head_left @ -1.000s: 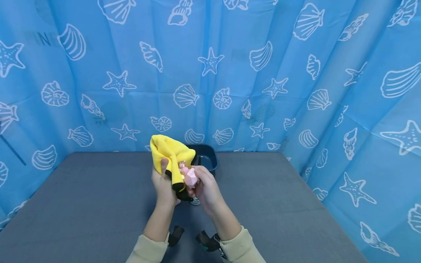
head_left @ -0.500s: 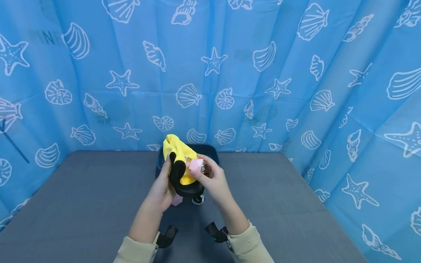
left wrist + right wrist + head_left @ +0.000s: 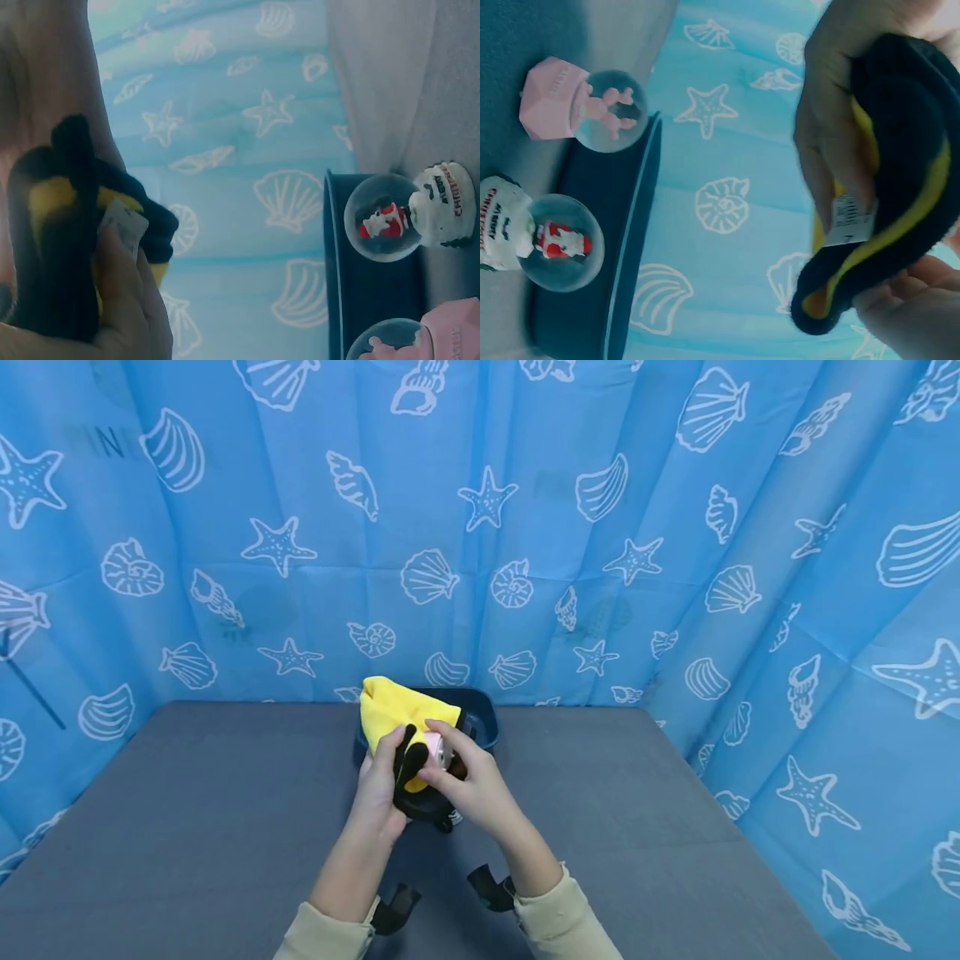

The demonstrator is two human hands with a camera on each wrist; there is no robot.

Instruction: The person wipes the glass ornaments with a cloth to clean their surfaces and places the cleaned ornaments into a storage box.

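In the head view my left hand [image 3: 378, 781] grips a yellow cloth [image 3: 401, 706] with black edging, bunched around a snow globe [image 3: 436, 750]. Thumb and fingers of my right hand [image 3: 476, 781] pinch that globe's pink base. Its dome is hidden in the folds. From the left wrist, my left thumb shows beside a white label [image 3: 129, 225] on the cloth. The same cloth [image 3: 907, 135] appears in the right wrist view, with my left fingers above and my right hand below. Both hands are raised over the table.
A second pink-based snow globe [image 3: 551, 97] stands on the grey table [image 3: 247, 793], beside a white-based Christmas one [image 3: 448, 202] with a red figure inside. Behind them sits a dark blue bin [image 3: 486, 714]. A blue shell-patterned curtain [image 3: 480, 568] hangs at the back and right.
The cloth has been refolded around the globe, and the pink base has turned and is now mostly covered. Both hands have shifted slightly to the right compared with a second ago.
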